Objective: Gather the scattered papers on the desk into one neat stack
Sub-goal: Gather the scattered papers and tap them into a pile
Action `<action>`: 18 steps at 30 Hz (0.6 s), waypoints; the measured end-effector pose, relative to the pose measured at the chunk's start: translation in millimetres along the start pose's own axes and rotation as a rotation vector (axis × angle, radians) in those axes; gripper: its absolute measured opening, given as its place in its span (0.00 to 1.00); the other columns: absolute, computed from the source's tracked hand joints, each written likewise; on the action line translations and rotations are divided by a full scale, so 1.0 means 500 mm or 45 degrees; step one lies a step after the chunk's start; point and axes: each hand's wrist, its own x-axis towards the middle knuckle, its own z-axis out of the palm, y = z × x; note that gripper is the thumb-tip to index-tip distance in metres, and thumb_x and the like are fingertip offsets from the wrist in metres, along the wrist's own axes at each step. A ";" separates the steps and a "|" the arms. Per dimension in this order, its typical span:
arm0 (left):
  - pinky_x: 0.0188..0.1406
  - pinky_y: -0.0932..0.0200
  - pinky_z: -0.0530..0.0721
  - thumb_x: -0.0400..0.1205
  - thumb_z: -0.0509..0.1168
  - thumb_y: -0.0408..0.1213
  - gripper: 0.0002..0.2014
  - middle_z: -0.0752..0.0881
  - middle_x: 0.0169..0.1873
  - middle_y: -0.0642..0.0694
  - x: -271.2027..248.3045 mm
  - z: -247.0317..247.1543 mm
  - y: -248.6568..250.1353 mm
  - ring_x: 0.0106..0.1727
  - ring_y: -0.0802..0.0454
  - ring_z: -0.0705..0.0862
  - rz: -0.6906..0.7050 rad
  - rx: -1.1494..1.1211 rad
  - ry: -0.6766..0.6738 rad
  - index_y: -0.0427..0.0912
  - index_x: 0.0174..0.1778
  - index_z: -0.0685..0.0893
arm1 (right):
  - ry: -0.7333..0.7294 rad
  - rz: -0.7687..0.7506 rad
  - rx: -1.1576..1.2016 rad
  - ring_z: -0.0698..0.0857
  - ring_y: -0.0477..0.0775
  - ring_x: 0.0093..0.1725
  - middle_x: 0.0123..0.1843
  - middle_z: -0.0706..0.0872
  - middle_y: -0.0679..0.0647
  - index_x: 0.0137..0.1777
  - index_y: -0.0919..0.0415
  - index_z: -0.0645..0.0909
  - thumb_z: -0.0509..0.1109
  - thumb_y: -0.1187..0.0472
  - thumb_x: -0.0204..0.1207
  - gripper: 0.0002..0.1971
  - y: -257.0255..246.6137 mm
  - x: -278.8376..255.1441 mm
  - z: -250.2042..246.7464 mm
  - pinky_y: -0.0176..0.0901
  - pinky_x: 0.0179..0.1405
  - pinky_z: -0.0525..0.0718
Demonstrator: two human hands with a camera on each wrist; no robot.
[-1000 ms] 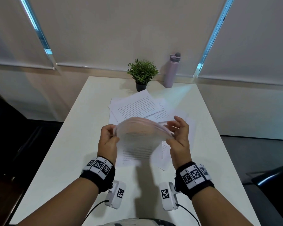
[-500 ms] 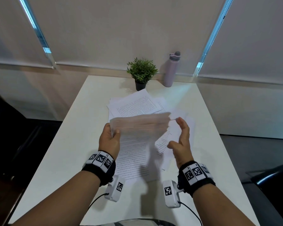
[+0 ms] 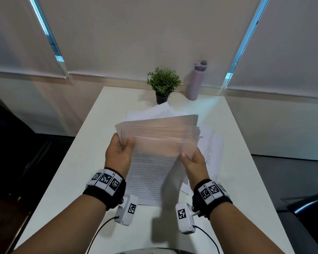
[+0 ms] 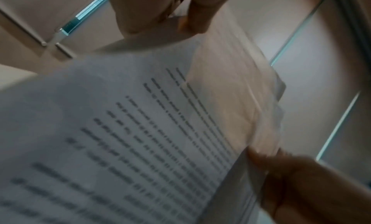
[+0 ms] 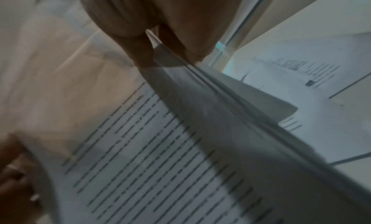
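Note:
A sheaf of printed papers (image 3: 160,136) is raised above the white desk (image 3: 66,180), blurred by motion. My left hand (image 3: 120,150) grips its left edge, thumb on the near face. My right hand (image 3: 191,159) pinches its lower right corner. The left wrist view shows the sheaf (image 4: 152,132) from below, text lines visible, with the left hand (image 4: 180,9) at the top and the right hand (image 4: 297,179) at the lower right. In the right wrist view the right hand (image 5: 160,41) pinches the papers' edge (image 5: 220,116). More loose sheets (image 3: 154,111) lie under and behind the sheaf.
A small potted plant (image 3: 162,84) and a lilac bottle (image 3: 195,80) stand at the desk's far edge. Loose sheets (image 3: 212,153) spread to the right of my hands. A dark chair (image 3: 308,209) sits off the desk's right side. Blinds cover the windows behind.
The right hand, open beside the papers half a second ago, now pinches the sheaf's lower right corner. The sheaf has risen and spread wider between both hands.

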 end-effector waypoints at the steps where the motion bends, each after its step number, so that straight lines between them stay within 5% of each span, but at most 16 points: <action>1: 0.43 0.65 0.85 0.80 0.65 0.36 0.08 0.87 0.44 0.54 0.000 -0.005 -0.004 0.43 0.64 0.87 -0.009 0.054 -0.032 0.57 0.45 0.78 | 0.025 -0.035 0.021 0.85 0.55 0.64 0.60 0.88 0.52 0.63 0.48 0.81 0.64 0.65 0.76 0.18 -0.002 -0.001 0.004 0.60 0.69 0.80; 4: 0.54 0.55 0.82 0.79 0.67 0.34 0.14 0.85 0.46 0.55 -0.011 -0.012 -0.028 0.49 0.58 0.84 -0.077 0.167 -0.083 0.60 0.51 0.76 | 0.070 -0.166 0.001 0.85 0.53 0.61 0.57 0.88 0.49 0.59 0.43 0.80 0.62 0.65 0.79 0.16 -0.012 -0.008 0.012 0.55 0.65 0.82; 6: 0.60 0.55 0.79 0.81 0.64 0.34 0.15 0.85 0.49 0.57 -0.021 -0.009 -0.040 0.52 0.56 0.84 -0.132 0.153 -0.057 0.53 0.61 0.76 | 0.030 -0.256 -0.067 0.85 0.50 0.56 0.53 0.87 0.46 0.54 0.34 0.78 0.61 0.61 0.78 0.16 -0.012 -0.015 0.019 0.51 0.61 0.83; 10: 0.53 0.67 0.75 0.82 0.61 0.36 0.16 0.82 0.47 0.64 -0.032 -0.004 -0.046 0.50 0.68 0.80 -0.159 0.144 -0.016 0.52 0.65 0.75 | -0.004 -0.283 -0.170 0.83 0.44 0.48 0.49 0.84 0.50 0.51 0.34 0.73 0.60 0.58 0.78 0.13 0.006 -0.030 0.018 0.52 0.55 0.83; 13: 0.45 0.76 0.72 0.82 0.62 0.36 0.16 0.81 0.47 0.65 -0.038 -0.002 -0.049 0.49 0.72 0.78 -0.172 0.144 -0.039 0.52 0.65 0.75 | -0.018 -0.250 -0.187 0.82 0.47 0.50 0.50 0.84 0.48 0.52 0.32 0.72 0.60 0.60 0.79 0.16 0.023 -0.040 0.012 0.59 0.58 0.83; 16: 0.53 0.67 0.75 0.80 0.65 0.37 0.16 0.82 0.47 0.64 -0.037 -0.004 -0.050 0.50 0.64 0.81 -0.213 0.159 -0.062 0.52 0.64 0.76 | -0.041 -0.237 -0.176 0.82 0.49 0.55 0.54 0.83 0.48 0.57 0.36 0.71 0.62 0.59 0.76 0.15 0.026 -0.044 0.012 0.65 0.64 0.81; 18: 0.58 0.60 0.74 0.78 0.68 0.38 0.15 0.84 0.48 0.60 -0.033 -0.007 -0.053 0.53 0.56 0.81 -0.231 0.196 -0.086 0.54 0.60 0.77 | -0.027 -0.292 -0.112 0.81 0.50 0.63 0.64 0.80 0.50 0.68 0.39 0.65 0.64 0.61 0.75 0.24 0.011 -0.040 0.011 0.59 0.67 0.81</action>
